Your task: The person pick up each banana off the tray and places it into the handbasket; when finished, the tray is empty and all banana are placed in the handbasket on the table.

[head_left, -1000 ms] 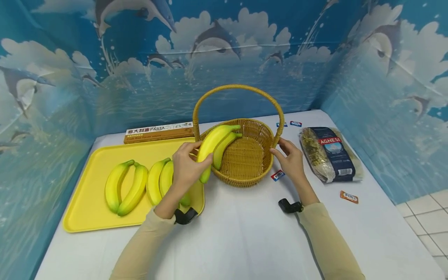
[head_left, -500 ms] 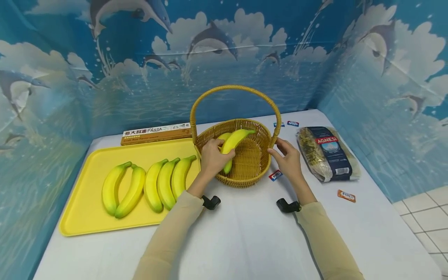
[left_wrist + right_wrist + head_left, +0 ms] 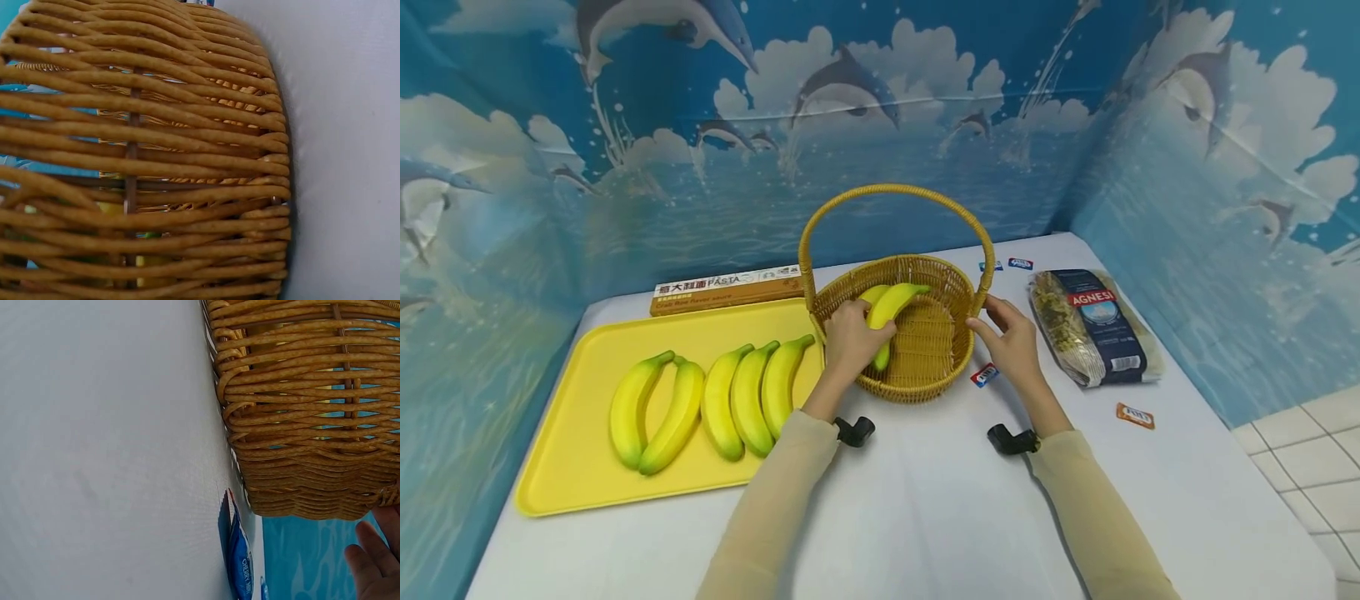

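Taking twelve o'clock as the side away from the person, the held banana [image 3: 891, 308] had crossed the basket's nine-o'clock rim: a second ago it was raised over that edge, and now it lay inside the basket [image 3: 925, 393], its stem pointing toward one o'clock. The left hand [image 3: 853, 340] had gone in with it and was grasping it near the middle, thumb on the near side; half a second ago it was in much the same place, so the carrying across looked finished and only the letting go undone. Whether the fruit already bore on the basket floor could not be told. Another banana [image 3: 874, 293] lay in the basket just beyond it, toward eleven o'clock, partly hidden. The right hand [image 3: 1017, 346] had stayed at the three-o'clock side, thumb and fingers pinching the basket at the foot of the handle [image 3: 895, 189], which seemed to keep it steady. Five bananas [image 3: 747, 400] remained on the yellow tray [image 3: 565, 417] between eight and nine o'clock of the basket, so by that count the work appeared well short of half done. The pasta bag [image 3: 1097, 325] lay at three o'clock, beyond the right hand, apart from the basket.
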Demonstrator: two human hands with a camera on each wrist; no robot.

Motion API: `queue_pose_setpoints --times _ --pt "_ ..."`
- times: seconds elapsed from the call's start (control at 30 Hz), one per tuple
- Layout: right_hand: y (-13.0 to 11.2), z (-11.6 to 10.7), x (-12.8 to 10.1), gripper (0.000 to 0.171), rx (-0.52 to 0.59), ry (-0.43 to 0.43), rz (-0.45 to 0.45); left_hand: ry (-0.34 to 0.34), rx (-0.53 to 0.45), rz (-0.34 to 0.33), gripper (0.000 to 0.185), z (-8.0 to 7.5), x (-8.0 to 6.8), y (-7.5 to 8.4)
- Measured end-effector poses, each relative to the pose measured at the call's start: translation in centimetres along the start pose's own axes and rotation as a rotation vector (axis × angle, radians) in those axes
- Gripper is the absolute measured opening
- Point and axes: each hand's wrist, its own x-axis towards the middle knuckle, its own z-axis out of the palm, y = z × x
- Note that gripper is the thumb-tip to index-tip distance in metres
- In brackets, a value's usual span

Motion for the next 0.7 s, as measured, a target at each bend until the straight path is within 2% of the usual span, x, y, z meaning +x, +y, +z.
queue_pose_setpoints --times 0.2,0.47,0.7 --pt "-0.01 -0.07 -0.01 0.049 0.002 0.001 -0.011 -0.005 0.090 -0.001 0.048 0.18 -0.02 0.24" --pt "-0.26 -0.17 -0.04 0.047 0.026 0.007 -0.006 0.006 0.127 0.002 0.028 0.58 -0.04 0.13" --pt "-0.11 0.05 0.02 0.046 0.005 0.010 -0.029 0.000 0.214 -0.003 0.032 0.63 -0.08 0.14"
